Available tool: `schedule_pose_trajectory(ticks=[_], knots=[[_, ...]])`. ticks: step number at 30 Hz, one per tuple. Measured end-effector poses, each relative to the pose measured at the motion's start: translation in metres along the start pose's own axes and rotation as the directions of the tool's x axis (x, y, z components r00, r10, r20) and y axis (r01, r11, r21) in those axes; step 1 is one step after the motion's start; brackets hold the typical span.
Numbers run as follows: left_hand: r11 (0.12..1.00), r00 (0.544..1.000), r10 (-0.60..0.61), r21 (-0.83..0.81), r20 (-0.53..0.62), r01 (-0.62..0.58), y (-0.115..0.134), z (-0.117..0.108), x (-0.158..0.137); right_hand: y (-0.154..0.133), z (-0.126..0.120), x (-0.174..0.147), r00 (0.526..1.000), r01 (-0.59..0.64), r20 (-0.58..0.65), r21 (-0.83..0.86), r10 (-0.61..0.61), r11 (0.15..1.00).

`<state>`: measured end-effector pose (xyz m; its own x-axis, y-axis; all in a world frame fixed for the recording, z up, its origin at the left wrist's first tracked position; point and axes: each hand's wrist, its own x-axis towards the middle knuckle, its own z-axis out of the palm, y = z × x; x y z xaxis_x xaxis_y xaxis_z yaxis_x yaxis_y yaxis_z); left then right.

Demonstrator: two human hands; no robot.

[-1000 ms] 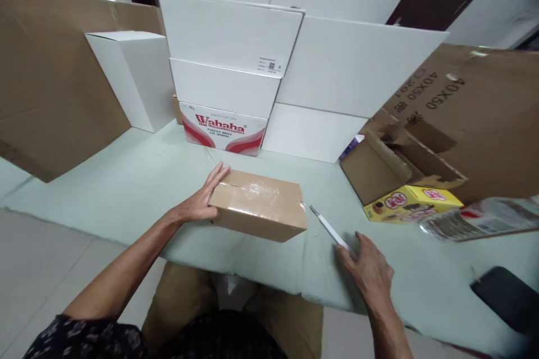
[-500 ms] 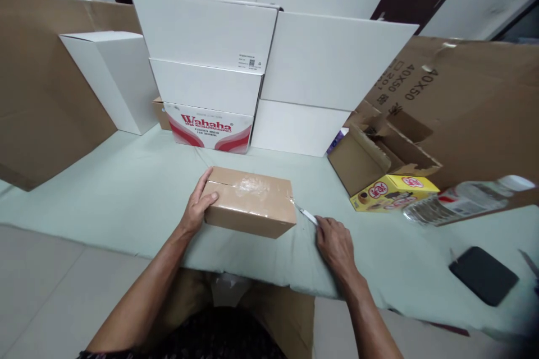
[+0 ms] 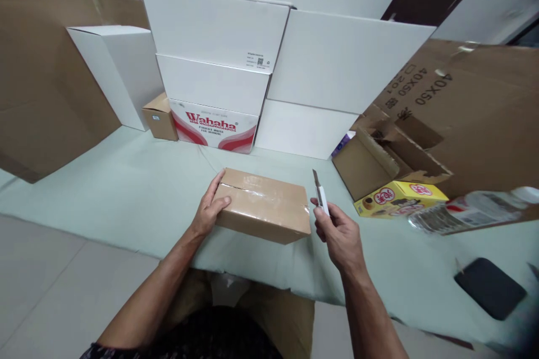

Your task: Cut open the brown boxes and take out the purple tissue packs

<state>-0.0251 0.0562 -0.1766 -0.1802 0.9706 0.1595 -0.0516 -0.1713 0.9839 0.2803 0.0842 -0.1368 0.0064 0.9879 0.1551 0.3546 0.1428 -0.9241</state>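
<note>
1. The worst I can see from here is a slip: the blade of my cutter is bare, and if it skidded leftward along the glossy tape on the box, it could reach my left thumb
2. A slack hold would be another cause of trouble, as the box sits on a loose-looking cloth and might turn or slide under a sideways push
3. If the blade went in too deep, it could mark whatever is inside, which I cannot see
4. The box lies in front of me, between my two hands, long side running left to right, its right end slightly nearer me
5. My left hand is clamped on its left end, thumb on top, fingers round the end toward the far corner, partly hidden
6. My right hand is closed round the white handle just right of the box, blade pointing up and far, seemingly apart from the cardboard
</note>
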Motion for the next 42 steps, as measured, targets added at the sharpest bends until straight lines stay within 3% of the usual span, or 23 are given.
schedule_pose_trajectory(ticks=[4,10,13,16,21,27,34,42], knots=[[1.000,1.000,-0.006,0.016,0.027,0.006,0.004,-0.002,0.001,-0.011,0.013,0.004,0.997,-0.071,0.022,0.101,0.069,0.992],[0.989,0.996,0.047,0.133,0.080,-0.058,0.021,-0.009,0.013,-0.023,-0.014,0.006,0.998,0.046,0.038,-0.112,-0.042,0.993],[0.985,0.992,0.082,0.142,0.096,-0.095,0.017,-0.008,0.020,-0.047,-0.027,0.006,0.980,0.153,0.159,-0.249,-0.115,0.956],[0.991,0.991,0.089,0.095,0.097,-0.098,0.006,-0.007,0.023,-0.070,-0.022,0.007,0.932,0.267,0.328,-0.325,-0.157,0.907],[0.994,0.989,0.097,0.037,0.110,-0.102,-0.006,-0.007,0.025,-0.090,0.005,0.015,0.833,0.456,0.524,-0.468,-0.178,0.757],[0.996,0.994,0.058,-0.078,0.091,-0.051,-0.012,-0.005,0.025,-0.107,0.031,0.029,0.774,0.567,0.628,-0.632,-0.080,0.529],[0.995,0.993,0.035,-0.093,0.117,-0.024,-0.014,-0.007,0.028,-0.123,0.050,0.035,0.758,0.613,0.652,-0.712,-0.003,0.342],[0.990,0.974,0.117,-0.104,0.193,-0.098,-0.016,-0.011,0.034,-0.140,0.056,0.036,0.749,0.639,0.656,-0.752,0.093,0.158]])
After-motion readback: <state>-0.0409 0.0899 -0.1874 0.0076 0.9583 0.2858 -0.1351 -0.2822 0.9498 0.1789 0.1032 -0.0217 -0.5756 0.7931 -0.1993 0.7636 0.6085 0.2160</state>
